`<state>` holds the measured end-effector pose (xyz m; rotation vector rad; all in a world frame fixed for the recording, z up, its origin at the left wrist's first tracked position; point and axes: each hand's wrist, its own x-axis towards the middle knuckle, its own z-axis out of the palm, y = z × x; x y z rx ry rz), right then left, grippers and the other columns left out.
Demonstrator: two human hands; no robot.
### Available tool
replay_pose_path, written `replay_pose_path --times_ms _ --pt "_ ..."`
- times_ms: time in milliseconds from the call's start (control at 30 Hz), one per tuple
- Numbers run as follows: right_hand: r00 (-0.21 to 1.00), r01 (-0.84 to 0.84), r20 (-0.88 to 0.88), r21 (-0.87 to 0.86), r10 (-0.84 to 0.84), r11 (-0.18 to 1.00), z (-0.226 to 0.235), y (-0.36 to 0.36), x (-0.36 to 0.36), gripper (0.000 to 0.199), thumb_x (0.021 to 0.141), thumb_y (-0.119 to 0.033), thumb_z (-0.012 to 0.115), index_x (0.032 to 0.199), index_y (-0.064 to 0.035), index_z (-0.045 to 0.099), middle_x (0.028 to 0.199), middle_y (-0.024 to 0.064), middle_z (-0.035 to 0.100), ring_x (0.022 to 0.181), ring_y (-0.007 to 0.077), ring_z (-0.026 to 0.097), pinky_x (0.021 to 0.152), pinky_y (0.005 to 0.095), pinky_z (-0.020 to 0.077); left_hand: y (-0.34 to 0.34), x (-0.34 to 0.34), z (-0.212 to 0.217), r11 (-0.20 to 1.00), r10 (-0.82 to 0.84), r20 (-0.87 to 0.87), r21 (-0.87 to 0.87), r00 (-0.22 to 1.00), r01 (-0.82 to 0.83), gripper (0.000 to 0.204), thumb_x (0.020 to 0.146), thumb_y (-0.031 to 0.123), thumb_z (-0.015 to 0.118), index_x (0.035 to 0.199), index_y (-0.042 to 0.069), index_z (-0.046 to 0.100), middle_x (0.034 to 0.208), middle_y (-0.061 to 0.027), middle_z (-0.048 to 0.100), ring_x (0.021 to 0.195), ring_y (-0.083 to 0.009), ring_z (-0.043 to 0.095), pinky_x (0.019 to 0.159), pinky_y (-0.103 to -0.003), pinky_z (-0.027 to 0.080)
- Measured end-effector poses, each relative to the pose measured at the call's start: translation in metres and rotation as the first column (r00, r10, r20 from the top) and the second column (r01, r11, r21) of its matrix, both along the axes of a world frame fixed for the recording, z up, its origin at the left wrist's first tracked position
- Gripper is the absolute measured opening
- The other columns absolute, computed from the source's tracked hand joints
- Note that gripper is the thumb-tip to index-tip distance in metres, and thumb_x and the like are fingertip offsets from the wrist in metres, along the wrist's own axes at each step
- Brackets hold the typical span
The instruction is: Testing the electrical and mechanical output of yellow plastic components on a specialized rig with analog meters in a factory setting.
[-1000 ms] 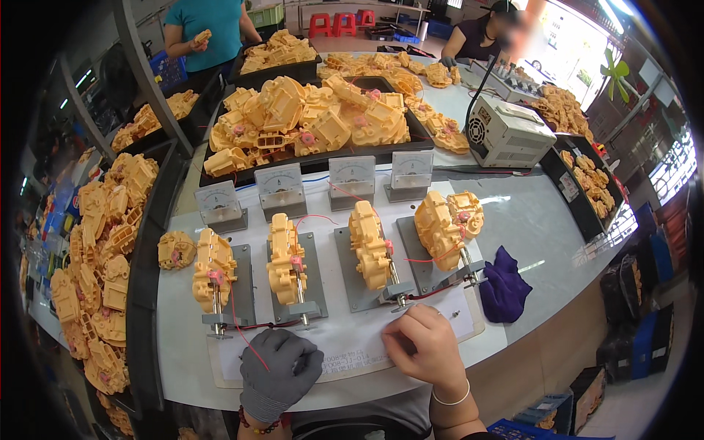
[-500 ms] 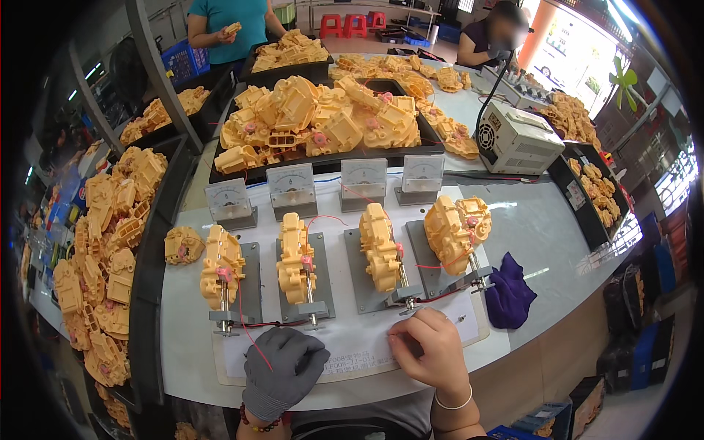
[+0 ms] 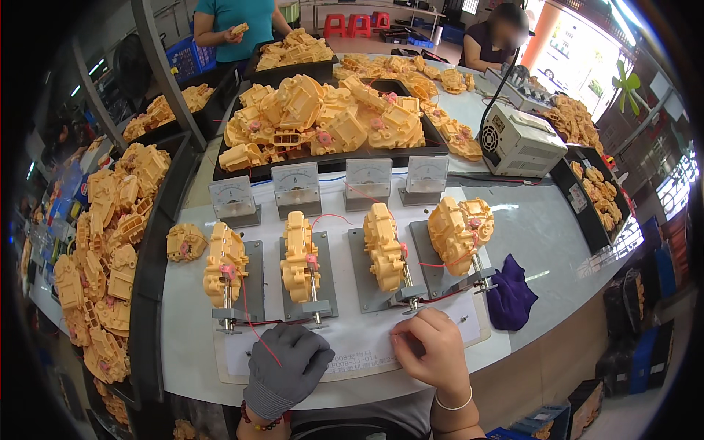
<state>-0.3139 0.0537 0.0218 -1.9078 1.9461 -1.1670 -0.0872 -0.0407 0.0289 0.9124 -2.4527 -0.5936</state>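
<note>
Head view: four yellow gear casings (image 3: 297, 257) stand in a row on the white-grey surface (image 3: 194, 345), each on its own grey metal stand (image 3: 320, 282), so every stand appears to be loaded. Judging by how things lie, mounting is done for this set, while far more casings wait or rest in the trays around. The casings are matte plastic, moulded with ribs and round bosses, each with a pink-red piece (image 3: 228, 271) on its side; thin red wires trail loosely from them. The rightmost looks broader, its side turned more to the camera. Just before the leftmost stands, the gloved left hand (image 3: 284, 372) lies curled, a red wire (image 3: 258, 334) crossing its back. The bare right hand (image 3: 434, 348) sits near the third stand, fingers bent in toward the thumb; from above I cannot tell whether the fingers of either hand meet or pinch something small. Behind the row stand four dial meters (image 3: 296, 183); a single casing (image 3: 185, 242) lies at the left, a purple cloth (image 3: 511, 293) at the right. Farther out, a black tray (image 3: 352, 159) is heaped with casings, beside a pale power box (image 3: 521, 139).
</note>
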Motion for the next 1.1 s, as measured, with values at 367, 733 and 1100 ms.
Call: replay_pose_path --times_ms 367,733,1100 --pt "0.997 -0.065 -0.040 -0.016 0.064 0.998 0.002 0.000 -0.004 0.011 0.075 -0.005 0.073 0.081 -0.0069 0.064 0.073 0.0073 0.056 0.068 0.0282 0.057 0.064 0.0375 0.0461 -0.002 0.003 -0.005 1.000 -0.018 -0.032 0.001 0.999 0.018 0.014 0.076 0.018 0.078 0.080 0.011 0.066 0.078 -0.0052 0.064 0.074 -0.0263 0.063 0.063 -0.040 0.048" --pt "0.984 -0.109 -0.149 -0.085 0.095 0.990 0.000 -0.001 -0.004 0.012 0.073 -0.004 0.073 0.077 -0.0068 0.062 0.069 0.0057 0.053 0.063 0.0250 0.054 0.059 0.0360 0.0453 0.003 0.001 -0.004 0.997 0.013 -0.037 -0.075 0.999 -0.016 0.016 0.075 0.019 0.078 0.077 0.011 0.065 0.074 -0.0047 0.063 0.070 -0.0259 0.061 0.061 -0.040 0.047" --pt "0.962 0.071 -0.215 -0.405 -0.170 0.912 -0.013 0.019 -0.010 0.022 0.062 -0.003 0.069 0.084 -0.0075 0.070 0.071 0.0044 0.054 0.062 0.0221 0.052 0.058 0.0344 0.0427 0.017 0.010 -0.004 0.890 -0.093 -0.212 -0.456 0.973 -0.014 0.018 0.068 0.013 0.078 0.072 0.011 0.060 0.072 -0.0036 0.058 0.065 -0.0256 0.055 0.060 -0.038 0.043"
